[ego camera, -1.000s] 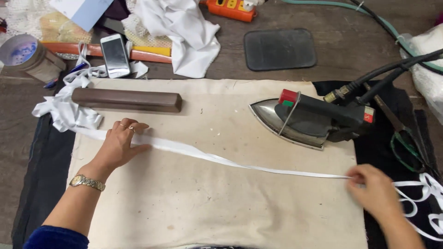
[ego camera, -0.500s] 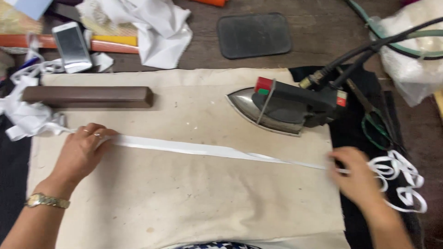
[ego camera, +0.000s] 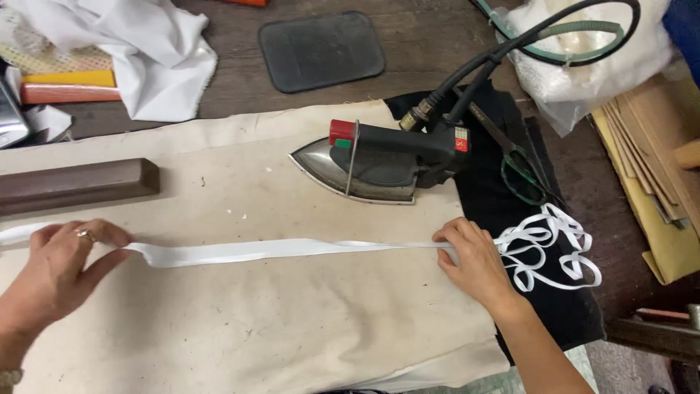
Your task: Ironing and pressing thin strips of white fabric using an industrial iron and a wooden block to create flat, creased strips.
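One white strip (ego camera: 292, 250) lies stretched flat across the beige cloth (ego camera: 255, 328) on the tabletop (ego camera: 437, 44), running between both hands. Left hand (ego camera: 55, 266) presses its end down, fingers (ego camera: 109, 235) closed onto it; right hand (ego camera: 474, 259) pinches the other end, beside loose white loops (ego camera: 554, 248). Just behind sits an iron (ego camera: 379, 160), scissors (ego camera: 521, 171) to its right, a wooden block (ego camera: 73, 186) at left.
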